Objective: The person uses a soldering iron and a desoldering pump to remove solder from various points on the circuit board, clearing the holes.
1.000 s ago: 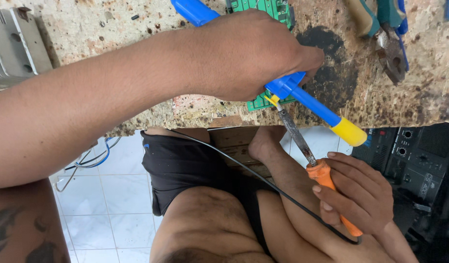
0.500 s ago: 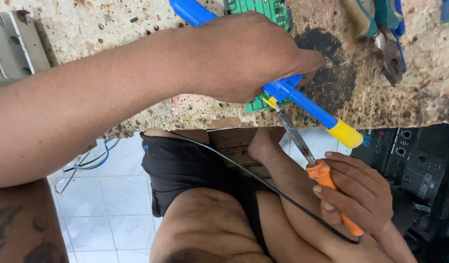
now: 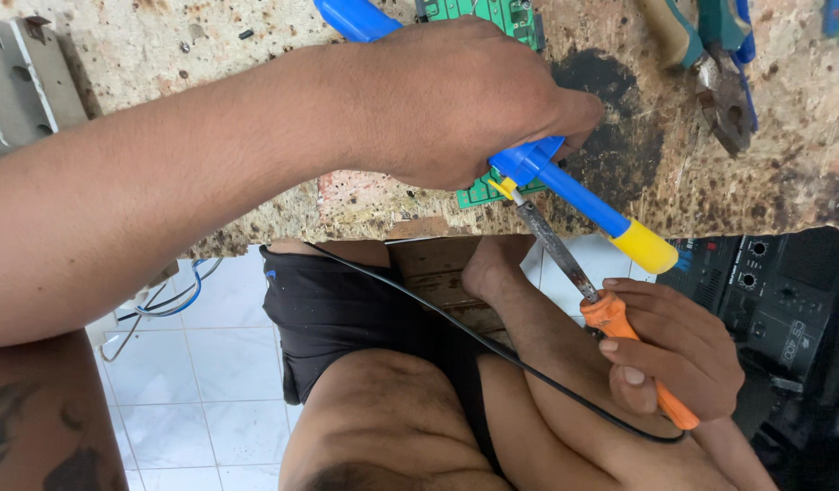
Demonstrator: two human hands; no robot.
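Soldering iron (image 3: 610, 318) in right hand (image 3: 678, 350)

circuit board (image 3: 478, 191) on bench (image 3: 210, 82) | pliers (image 3: 724, 86) right | amplifier (image 3: 783, 291) below bench edge

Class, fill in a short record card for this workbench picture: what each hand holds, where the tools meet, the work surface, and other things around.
Left hand: grips a blue plastic desoldering pump with a yellow end
Right hand: holds an orange-handled soldering iron with a black cord
Meeting point: iron tip and pump nozzle come together at the edge of a green circuit board
Surface: speckled, stained stone bench top
Nearby: pliers with blue and green handles; black audio unit with knobs
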